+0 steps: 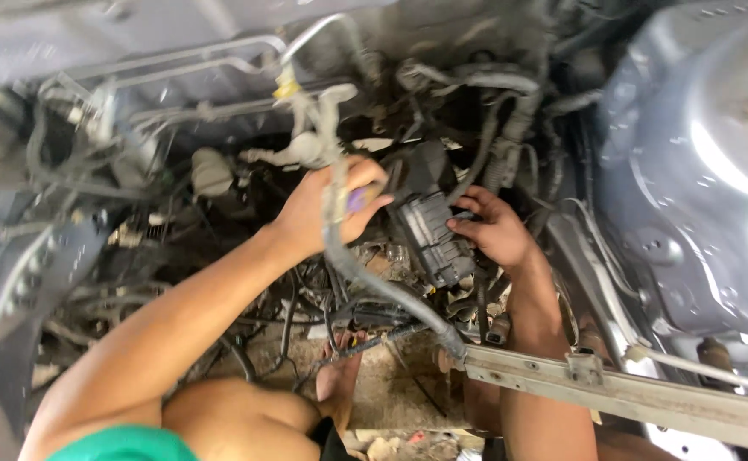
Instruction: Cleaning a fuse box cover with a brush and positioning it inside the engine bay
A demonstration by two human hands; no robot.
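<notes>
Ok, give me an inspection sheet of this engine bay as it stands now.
Surface: stripped engine bay, bare ground visible below.
Job's things: black ribbed connector block, mid-bay, tilted.
Clutter: loose wires and debris on the ground.
Grips: left hand closed around a purple-handled tool; right hand steadies the block, fingers on its side.
Cables: thick grey hose runs past the left hand down to the metal rail; wiring harnesses tangled behind.
Surroundings: grey body panel at right; pale pipes above; picture blurred.
</notes>
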